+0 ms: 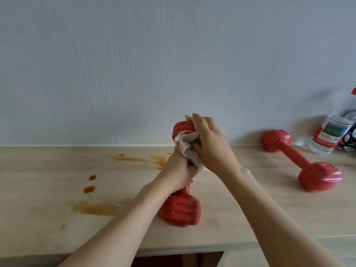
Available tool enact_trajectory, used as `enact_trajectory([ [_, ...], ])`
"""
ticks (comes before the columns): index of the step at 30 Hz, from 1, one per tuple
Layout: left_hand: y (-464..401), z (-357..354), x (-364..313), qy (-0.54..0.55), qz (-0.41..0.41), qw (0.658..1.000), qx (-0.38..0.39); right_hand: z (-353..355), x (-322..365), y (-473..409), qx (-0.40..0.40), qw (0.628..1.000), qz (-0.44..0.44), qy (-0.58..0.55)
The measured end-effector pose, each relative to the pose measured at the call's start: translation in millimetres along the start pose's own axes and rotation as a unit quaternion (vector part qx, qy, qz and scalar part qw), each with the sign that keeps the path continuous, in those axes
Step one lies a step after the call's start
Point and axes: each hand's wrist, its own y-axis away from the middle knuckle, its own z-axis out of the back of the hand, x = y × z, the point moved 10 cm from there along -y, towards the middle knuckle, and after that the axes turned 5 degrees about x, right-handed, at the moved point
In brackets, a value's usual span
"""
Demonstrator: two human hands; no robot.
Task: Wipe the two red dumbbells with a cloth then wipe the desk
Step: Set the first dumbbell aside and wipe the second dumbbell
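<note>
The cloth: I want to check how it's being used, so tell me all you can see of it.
The cloth is off-white, soft-looking and crumpled. The right hand grips it and presses it round the upper head and handle of the standing dumbbell, whose lower head rests on the desk. The left hand grips the handle just below and touches the cloth. The cloth is clear of the desk.
</note>
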Motion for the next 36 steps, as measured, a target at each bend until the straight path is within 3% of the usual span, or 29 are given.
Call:
enact_trajectory([
  [8, 4.5, -4.5, 5.1, 0.148, 0.019, 0.988, 0.038, 3.9, -12.5, 14.0, 0.030, 0.981, 0.068, -0.179],
  [13, 6.2, -8.7, 17.4, 0.147, 0.068, 0.985, 0.051, -13.6, -19.1, 16.7, 0.146, 0.943, -0.040, -0.297],
  [16, 8.6, -7.0, 12.8, 0.145, 0.058, 0.986, 0.053, -25.7, -17.9, 23.2, 0.228, 0.923, -0.074, -0.300],
  [18, 8.7, -7.8, 9.7, 0.135, 0.042, 0.989, 0.052, -26.2, -19.6, 20.8, 0.182, 0.948, -0.089, -0.245],
  [22, 5.4, -13.1, 5.4, 0.106, 0.036, 0.992, 0.050, -4.6, -19.1, 13.7, 0.015, 0.985, -0.119, -0.120],
  [25, 4.8, -10.6, -1.8, 0.075, 0.018, 0.996, 0.039, -1.2, -5.7, 8.5, 0.004, 0.993, -0.113, 0.041],
  [27, 6.9, -9.2, -0.6, 0.076, 0.028, 0.996, 0.043, 1.2, 3.7, 8.9, -0.020, 0.993, -0.066, 0.091],
  [32, 14.1, -10.6, 13.3, 0.133, 0.075, 0.986, 0.067, 16.1, -10.9, 21.5, -0.063, 0.989, 0.075, -0.115],
  [36, 15.6, -14.2, 18.2, 0.183, 0.098, 0.974, 0.092, 9.9, -22.7, 24.5, -0.040, 0.981, 0.063, -0.181],
])
